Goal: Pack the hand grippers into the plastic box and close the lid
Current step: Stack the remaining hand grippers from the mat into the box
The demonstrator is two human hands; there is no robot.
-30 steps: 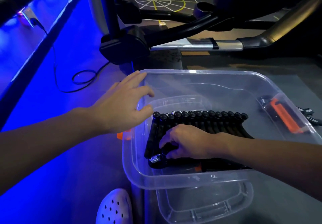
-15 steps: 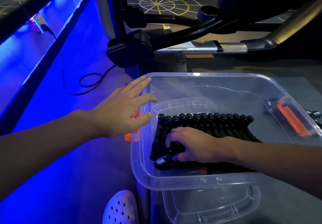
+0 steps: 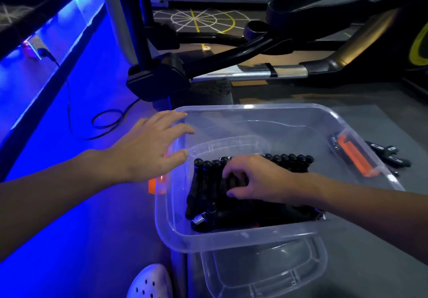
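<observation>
Though well under way, not yet finished. Shows a full row of black hand grippers (image 3: 289, 161) lying inside the plastic box (image 3: 231, 239), handle ends lined up toward the far side. Reaches into the box with the right hand (image 3: 261, 182), fingers curled round handles near the row's left end, probably seating one. Holds the left hand (image 3: 148, 151) spread and relaxed at the box's left rim, grasping nothing; touching or just beside, cannot tell. Leaves some loose grippers (image 3: 391, 156) outside, on the floor mat (image 3: 407, 126) just right of the box. Has the lid (image 3: 266, 272) off, partly under the box's near edge; closing yet to come.
</observation>
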